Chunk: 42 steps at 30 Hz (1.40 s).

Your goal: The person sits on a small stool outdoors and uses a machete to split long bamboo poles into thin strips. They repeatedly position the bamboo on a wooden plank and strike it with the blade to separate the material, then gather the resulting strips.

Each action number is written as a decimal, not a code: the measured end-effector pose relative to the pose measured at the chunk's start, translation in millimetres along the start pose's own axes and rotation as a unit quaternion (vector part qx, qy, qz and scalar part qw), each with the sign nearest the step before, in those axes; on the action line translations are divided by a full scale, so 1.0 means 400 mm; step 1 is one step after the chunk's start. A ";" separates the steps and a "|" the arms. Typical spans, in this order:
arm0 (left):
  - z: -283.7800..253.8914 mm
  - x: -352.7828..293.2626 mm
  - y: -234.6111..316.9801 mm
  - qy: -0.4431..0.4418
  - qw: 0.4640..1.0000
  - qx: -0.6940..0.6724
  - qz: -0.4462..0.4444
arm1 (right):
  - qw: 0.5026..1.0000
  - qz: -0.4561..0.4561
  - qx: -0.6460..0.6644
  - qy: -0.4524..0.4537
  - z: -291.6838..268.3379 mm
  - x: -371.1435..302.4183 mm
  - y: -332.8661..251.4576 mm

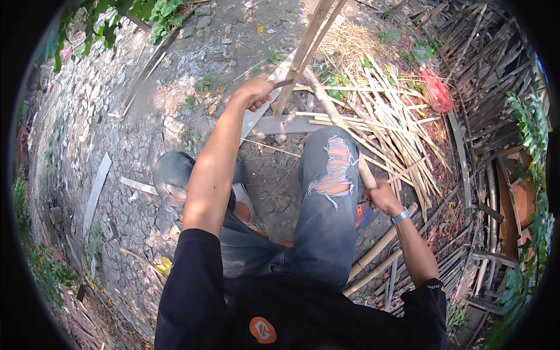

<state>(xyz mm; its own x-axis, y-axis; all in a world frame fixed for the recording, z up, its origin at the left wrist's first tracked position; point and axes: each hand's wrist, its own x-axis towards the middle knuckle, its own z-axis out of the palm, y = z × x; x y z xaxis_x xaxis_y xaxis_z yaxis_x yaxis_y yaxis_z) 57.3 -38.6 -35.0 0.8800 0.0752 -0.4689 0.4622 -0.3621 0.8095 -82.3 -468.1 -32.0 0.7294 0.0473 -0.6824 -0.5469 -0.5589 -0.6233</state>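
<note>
My left hand [255, 94] is closed in a fist in front of my left knee. From it a short dark blade, seemingly a knife [284, 84], reaches to an upright pair of wooden slats [304, 46]; its handle is hidden in my fingers. My right hand [382, 197], with a metal watch at the wrist, grips the near end of a pale bamboo pole [326, 104]. The pole slants away past my right knee [332, 151], its far end beside the slats and close to the blade.
Split bamboo strips [396, 125] lie heaped at the right front, with shavings [347, 49] beyond. A red plastic bag [436, 90] is beside them. Thicker bamboo poles [382, 245] lie by my right side. Stacked sticks [490, 52] line the right edge; flat boards [96, 189] lie at left.
</note>
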 end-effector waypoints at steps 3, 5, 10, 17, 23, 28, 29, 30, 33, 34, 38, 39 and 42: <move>-0.023 -0.017 -0.039 0.008 0.999 0.030 -0.024 | 0.991 -0.086 0.084 0.062 -0.055 -0.041 0.014; -0.026 -0.033 -0.053 0.006 0.999 -0.002 -0.046 | 0.971 -0.133 0.166 0.107 -0.087 -0.075 -0.026; -0.049 -0.051 -0.034 -0.047 0.993 -0.063 -0.093 | 0.901 -0.284 0.273 0.183 -0.213 -0.159 -0.152; -0.028 -0.066 -0.103 -0.020 0.995 0.094 -0.020 | 0.810 -0.412 0.317 0.272 -0.181 -0.192 -0.274; -0.063 -0.085 -0.060 -0.023 0.994 0.108 0.015 | 0.775 -0.457 0.339 0.276 -0.124 -0.166 -0.309; -0.037 -0.023 -0.154 0.003 0.999 0.045 -0.010 | 0.814 -0.422 0.311 0.249 -0.096 -0.148 -0.303; -0.034 -0.018 -0.162 0.009 0.999 0.037 -0.018 | 0.821 -0.415 0.306 0.245 -0.091 -0.143 -0.294; -0.036 -0.015 -0.173 0.016 0.999 0.029 -0.026 | 0.834 -0.401 0.299 0.233 -0.093 -0.139 -0.288; -0.063 -0.011 -0.204 0.047 0.996 0.074 -0.030 | 0.869 -0.363 0.259 0.214 -0.089 -0.134 -0.276; -0.068 -0.018 -0.219 0.065 0.992 0.103 -0.012 | 0.876 -0.366 0.234 0.208 -0.085 -0.127 -0.262; -0.098 -0.045 -0.314 0.177 0.942 0.276 0.074 | 0.897 -0.352 0.200 0.177 -0.062 -0.109 -0.247; -0.102 -0.055 -0.323 0.208 0.914 0.334 0.094 | 0.898 -0.347 0.202 0.181 -0.063 -0.119 -0.255; -0.097 -0.048 -0.330 0.179 0.928 0.326 -0.008 | 0.868 -0.386 0.233 0.209 -0.070 -0.134 -0.304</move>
<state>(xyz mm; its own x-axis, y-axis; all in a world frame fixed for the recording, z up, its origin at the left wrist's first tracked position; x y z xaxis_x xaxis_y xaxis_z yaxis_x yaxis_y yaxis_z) -16.3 43.6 -119.2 0.9076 0.3468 -0.2368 0.4138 -0.8347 0.3633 -43.5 -425.9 91.0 0.9843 -0.1004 0.1452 0.1358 -0.0947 -0.9862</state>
